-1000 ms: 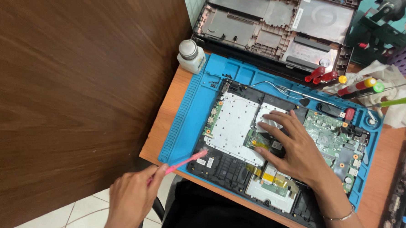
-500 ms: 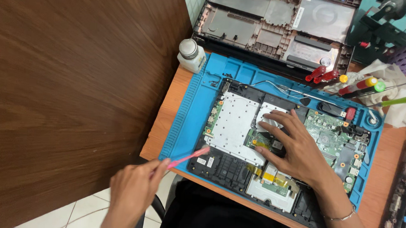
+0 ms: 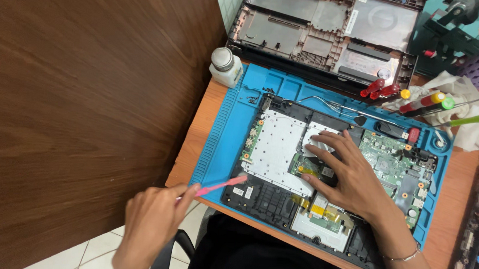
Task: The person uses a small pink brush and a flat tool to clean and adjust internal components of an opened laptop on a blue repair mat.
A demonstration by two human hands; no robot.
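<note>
An opened laptop chassis (image 3: 282, 152) with bare circuit boards lies on a blue work mat (image 3: 229, 128). My right hand (image 3: 345, 174) rests flat on the middle of the chassis, fingers spread over a silver shield plate and a small green board. My left hand (image 3: 152, 217) is off the desk's near left corner and grips a thin pink plastic pry tool (image 3: 218, 186). The tool's tip points at the chassis's lower left edge, just short of it.
A detached laptop bottom cover (image 3: 324, 36) lies at the back. A small white bottle (image 3: 224, 66) stands by the mat's far left corner. Several screwdrivers (image 3: 408, 99) and a white cloth (image 3: 467, 107) lie at right. A dark wooden panel (image 3: 79, 100) fills the left.
My left hand has drifted slightly, keeping the pink tool aimed at the chassis's lower left edge. My right hand has stayed flat on the boards.
</note>
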